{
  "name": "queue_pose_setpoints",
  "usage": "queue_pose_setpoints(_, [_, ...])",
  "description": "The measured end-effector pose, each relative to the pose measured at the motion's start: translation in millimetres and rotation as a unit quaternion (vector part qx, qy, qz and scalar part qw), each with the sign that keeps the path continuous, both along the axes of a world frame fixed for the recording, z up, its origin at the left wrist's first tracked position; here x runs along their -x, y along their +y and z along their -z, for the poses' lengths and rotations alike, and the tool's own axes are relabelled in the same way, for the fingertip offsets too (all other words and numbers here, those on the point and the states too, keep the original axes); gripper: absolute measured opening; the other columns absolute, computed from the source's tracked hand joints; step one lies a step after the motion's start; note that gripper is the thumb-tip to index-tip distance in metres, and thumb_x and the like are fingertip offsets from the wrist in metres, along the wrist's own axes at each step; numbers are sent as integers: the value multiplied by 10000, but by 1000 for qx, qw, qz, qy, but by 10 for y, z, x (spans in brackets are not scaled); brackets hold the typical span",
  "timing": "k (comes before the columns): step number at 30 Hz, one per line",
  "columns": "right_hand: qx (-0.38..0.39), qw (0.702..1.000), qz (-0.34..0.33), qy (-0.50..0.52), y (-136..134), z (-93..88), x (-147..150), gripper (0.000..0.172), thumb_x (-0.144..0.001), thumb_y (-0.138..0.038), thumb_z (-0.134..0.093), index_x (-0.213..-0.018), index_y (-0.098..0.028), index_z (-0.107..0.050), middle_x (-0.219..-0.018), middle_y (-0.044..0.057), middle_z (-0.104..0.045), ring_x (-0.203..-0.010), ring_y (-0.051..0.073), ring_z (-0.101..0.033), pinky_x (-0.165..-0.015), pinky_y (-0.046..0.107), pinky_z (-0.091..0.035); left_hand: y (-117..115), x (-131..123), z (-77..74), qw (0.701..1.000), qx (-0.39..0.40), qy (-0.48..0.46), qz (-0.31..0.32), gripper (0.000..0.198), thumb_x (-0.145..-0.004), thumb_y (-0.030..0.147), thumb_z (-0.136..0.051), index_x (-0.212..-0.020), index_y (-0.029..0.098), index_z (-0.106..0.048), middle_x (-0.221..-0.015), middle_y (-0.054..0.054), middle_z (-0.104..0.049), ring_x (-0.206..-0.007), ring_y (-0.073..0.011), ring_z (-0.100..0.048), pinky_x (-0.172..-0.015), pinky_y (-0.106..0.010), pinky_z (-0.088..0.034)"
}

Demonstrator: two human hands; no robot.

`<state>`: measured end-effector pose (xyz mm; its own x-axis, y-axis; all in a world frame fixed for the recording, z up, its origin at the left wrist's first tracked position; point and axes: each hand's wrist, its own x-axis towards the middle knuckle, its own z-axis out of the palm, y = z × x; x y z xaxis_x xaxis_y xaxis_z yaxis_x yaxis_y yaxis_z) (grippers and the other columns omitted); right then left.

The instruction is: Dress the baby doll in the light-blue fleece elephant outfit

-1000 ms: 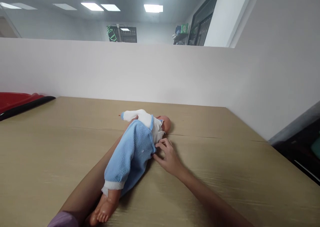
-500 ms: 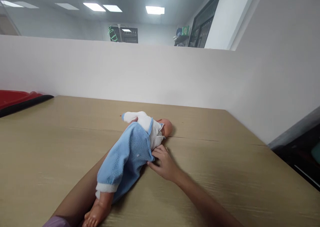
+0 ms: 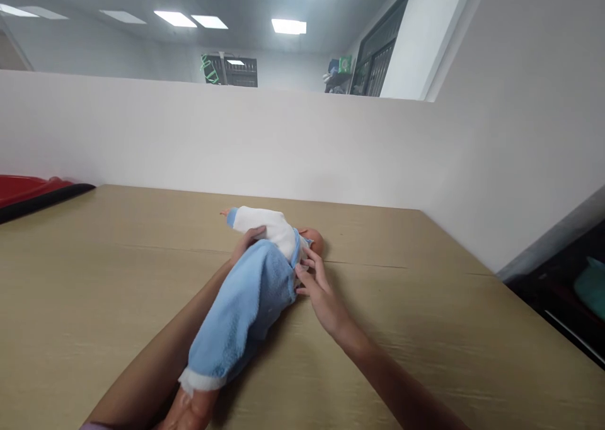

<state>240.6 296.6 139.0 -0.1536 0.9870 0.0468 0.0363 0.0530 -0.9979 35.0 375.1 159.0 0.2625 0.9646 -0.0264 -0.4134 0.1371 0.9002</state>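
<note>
A baby doll [image 3: 317, 241] lies slantwise on the table, turned onto its side, its head away from me. It wears a fluffy outfit with light blue trousers [image 3: 246, 304] and a white top [image 3: 267, 225] with blue trim. One bare foot end [image 3: 191, 408] points toward me. My left hand [image 3: 248, 238] is closed around the doll's far side under its arm, with most fingers hidden behind the body. At the doll's near side, my right hand [image 3: 316, 285] has curled fingers gripping the outfit's edge near the neck and back. Some of its fingertips are hidden by cloth.
The doll rests on a wide wooden table [image 3: 94, 291] against a low white wall [image 3: 203, 140]. A red object with a black edge [image 3: 33, 190] sits at the far left. Beyond the right table edge is a dark item with something teal [image 3: 590, 285].
My right hand has moved up along the outfit's edge toward the doll's neck. The doll has rolled slightly, showing more of its white top and sleeve. My left hand stays at its side.
</note>
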Motion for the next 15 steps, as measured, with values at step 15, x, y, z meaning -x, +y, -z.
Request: queue_pose_setpoints(15, [221, 962, 0, 161, -77, -302, -521, 633, -956, -737, -485, -1229, -217, -719, -1048, 102, -809, -908, 256, -761, -722, 336, -610, -642, -511, -311, 871, -367, 293, 145, 997, -708, 418, -951, -1577, 230, -500, -1637, -126, -485, -1566, -418, -331, -1318, -523, -213])
